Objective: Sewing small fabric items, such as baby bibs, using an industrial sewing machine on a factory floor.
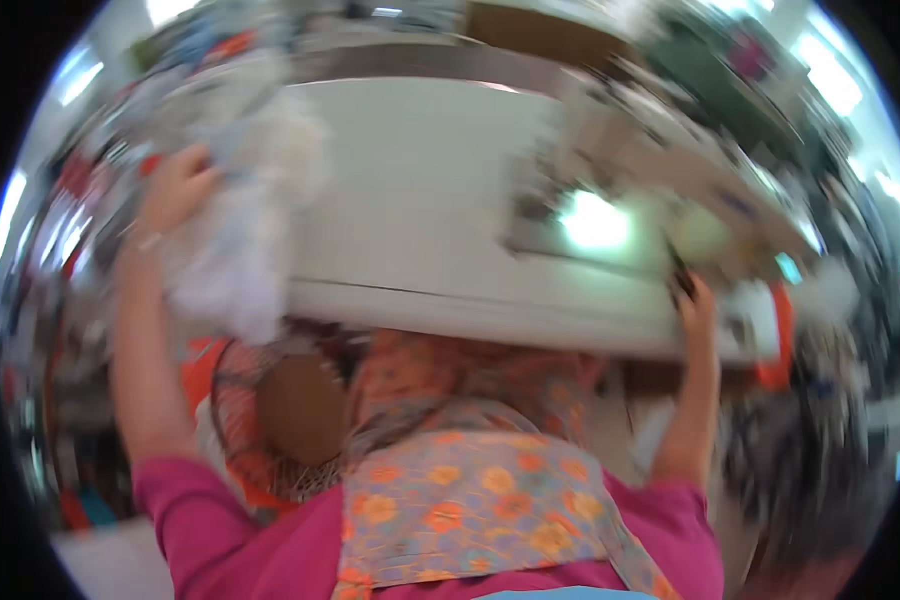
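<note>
At the left end of the sewing table lies a heap of thin white fabric (240,190), blurred by motion. My left hand (178,188) is at its left side, fingers curled and closed on the cloth. My right hand (697,305) is by the table's front edge, right of the sewing machine's bright lamp. It is closed around a small dark pointed tool (682,275), whose tip points up toward the machine; blur hides its exact kind. The sewing machine (690,165) stands on the right, its needle area washed out by glare.
The pale tabletop (410,190) stretches between fabric and machine. Below its left part stands a basket (235,400) beside a round brown seat or lid (302,410). An orange item (778,335) is at the table's right end. Dark cloth (820,450) hangs or lies at far right.
</note>
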A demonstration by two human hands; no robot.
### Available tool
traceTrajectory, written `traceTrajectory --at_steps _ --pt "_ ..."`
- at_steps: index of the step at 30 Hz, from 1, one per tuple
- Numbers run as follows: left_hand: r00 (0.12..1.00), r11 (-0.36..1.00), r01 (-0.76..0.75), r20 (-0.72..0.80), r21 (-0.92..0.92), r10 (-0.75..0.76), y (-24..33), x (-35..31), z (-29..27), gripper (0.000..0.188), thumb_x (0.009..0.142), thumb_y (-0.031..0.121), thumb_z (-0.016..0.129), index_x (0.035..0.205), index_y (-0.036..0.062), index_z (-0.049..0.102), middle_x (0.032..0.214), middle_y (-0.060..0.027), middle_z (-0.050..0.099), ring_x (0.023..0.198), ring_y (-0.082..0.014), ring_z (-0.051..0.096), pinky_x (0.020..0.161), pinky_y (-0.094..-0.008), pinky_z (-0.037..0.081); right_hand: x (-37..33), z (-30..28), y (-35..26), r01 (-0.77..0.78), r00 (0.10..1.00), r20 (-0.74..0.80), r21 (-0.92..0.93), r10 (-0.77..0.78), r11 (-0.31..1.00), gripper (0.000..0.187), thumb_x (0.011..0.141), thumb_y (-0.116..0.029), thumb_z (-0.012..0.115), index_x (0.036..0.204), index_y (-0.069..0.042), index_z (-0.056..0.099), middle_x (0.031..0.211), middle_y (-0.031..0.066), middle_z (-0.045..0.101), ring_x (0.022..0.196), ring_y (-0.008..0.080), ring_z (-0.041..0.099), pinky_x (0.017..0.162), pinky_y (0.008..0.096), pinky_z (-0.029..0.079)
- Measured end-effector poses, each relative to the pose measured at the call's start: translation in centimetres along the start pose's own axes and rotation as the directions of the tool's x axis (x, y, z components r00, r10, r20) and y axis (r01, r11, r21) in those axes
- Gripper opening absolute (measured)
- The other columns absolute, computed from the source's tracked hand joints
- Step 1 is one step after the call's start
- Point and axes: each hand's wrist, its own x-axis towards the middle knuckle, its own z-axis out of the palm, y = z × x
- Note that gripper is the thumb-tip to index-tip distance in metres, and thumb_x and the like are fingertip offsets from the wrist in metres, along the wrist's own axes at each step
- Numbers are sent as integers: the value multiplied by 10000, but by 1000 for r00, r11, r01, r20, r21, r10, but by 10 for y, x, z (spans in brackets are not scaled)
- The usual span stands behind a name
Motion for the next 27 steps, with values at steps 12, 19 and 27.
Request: traceTrajectory --at_steps 12,19,27 --pt "932 948 219 -239 -229 -273 33 -13 17 225 885 223 576 985 27 620 845 -178 664 787 -317 653 713 -404 495 16 7 -230 -297 675 721 460 -157 837 482 820 -44 602 1293 -54 511 703 5 509 541 60 453 465 203 351" --pt "898 958 227 -343 -177 -277 26 -17 23 206 922 209 522 989 24 580 849 -183 667 820 -345 648 718 -419 489 75 75 -467 -195 367 739 655 -565 730 411 941 -374 556 1133 -11 563 664 -5 463 551 83 471 507 236 402" --pt "897 921 130 -352 -366 -266 7 -16 29 209 936 204 514 981 8 572 836 -170 665 805 -319 650 729 -399 488 77 113 -537 -364 185 842 538 -507 760 515 919 -525 546 970 -16 609 618 0 489 475 98 469 479 263 440"
